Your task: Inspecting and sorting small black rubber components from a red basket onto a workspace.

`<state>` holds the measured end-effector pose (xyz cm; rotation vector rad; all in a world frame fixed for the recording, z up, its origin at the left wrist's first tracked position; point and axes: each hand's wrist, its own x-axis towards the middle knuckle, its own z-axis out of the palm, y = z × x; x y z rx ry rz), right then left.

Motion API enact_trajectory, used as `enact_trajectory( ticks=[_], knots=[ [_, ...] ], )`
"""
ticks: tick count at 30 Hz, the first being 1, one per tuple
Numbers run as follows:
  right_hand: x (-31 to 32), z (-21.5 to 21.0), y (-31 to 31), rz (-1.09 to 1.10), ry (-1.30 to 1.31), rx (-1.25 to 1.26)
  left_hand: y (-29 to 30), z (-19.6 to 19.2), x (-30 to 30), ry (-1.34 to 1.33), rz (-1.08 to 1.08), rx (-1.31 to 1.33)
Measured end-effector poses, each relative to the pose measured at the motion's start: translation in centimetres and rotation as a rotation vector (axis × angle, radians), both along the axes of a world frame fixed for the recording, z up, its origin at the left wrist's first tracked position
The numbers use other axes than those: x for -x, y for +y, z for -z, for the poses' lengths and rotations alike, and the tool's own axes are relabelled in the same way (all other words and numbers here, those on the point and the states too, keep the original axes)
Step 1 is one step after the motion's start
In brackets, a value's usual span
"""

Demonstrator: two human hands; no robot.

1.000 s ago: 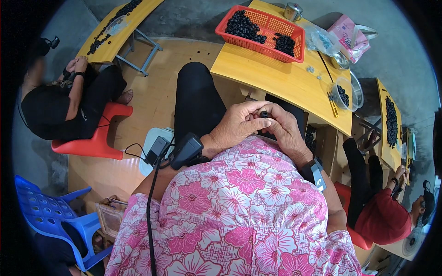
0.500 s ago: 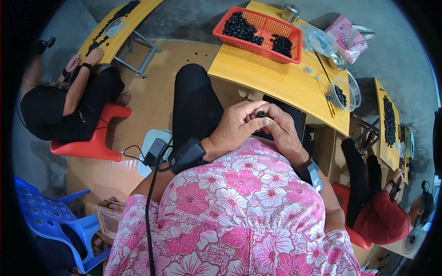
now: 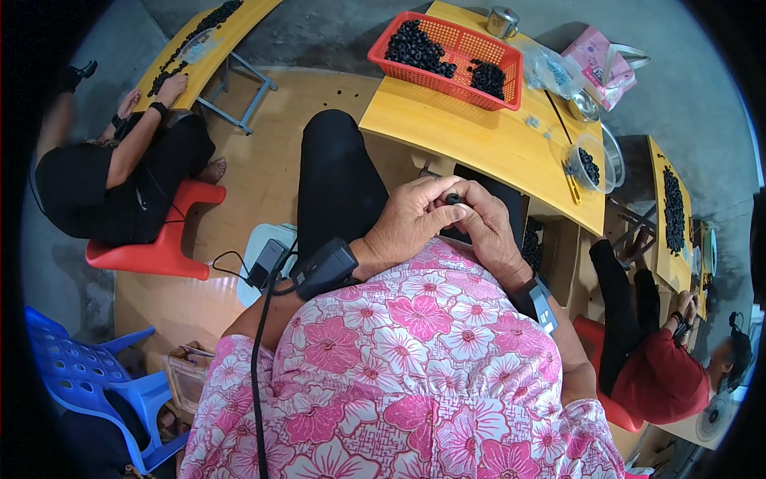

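Observation:
My left hand [image 3: 408,225] and my right hand [image 3: 488,226] meet in front of my body, above the lap. Between their thumbs and fingertips they pinch a small black ring-shaped part [image 3: 452,199]; its dark round end shows, while the rest is covered by the fingers. Both hands are closed around it and touch each other. Just beyond them is the near edge of a yellow table [image 3: 447,120]. On it stands a red plastic basket [image 3: 444,88] holding two heaps of black parts, the left heap [image 3: 415,49] being of larger rings.
On the table's right side are a clear tub [image 3: 588,165] of black parts, a yellow-handled tool [image 3: 573,185], a metal bowl [image 3: 586,105] and a metal mug [image 3: 502,22]. Co-workers sit at a left table [image 3: 191,94] and a right table [image 3: 674,275]. A blue chair [image 3: 76,359] stands lower left.
My hands stay almost where they were, still pinching the black part. At the left table, the co-worker's hand has shifted slightly away and to the right.

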<state>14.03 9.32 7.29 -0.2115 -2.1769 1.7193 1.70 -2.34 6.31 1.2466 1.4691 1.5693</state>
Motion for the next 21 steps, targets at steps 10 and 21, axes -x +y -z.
enact_trajectory(
  ticks=[10,21],
  knots=[
    [-0.05,0.65,0.68,-0.182,0.015,0.962,0.15,0.19,-0.20,-0.167,-0.070,-0.073],
    [0.22,0.72,0.85,-0.209,-0.024,1.038,0.34,0.84,0.02,-0.287,-0.066,-0.111]
  ],
)
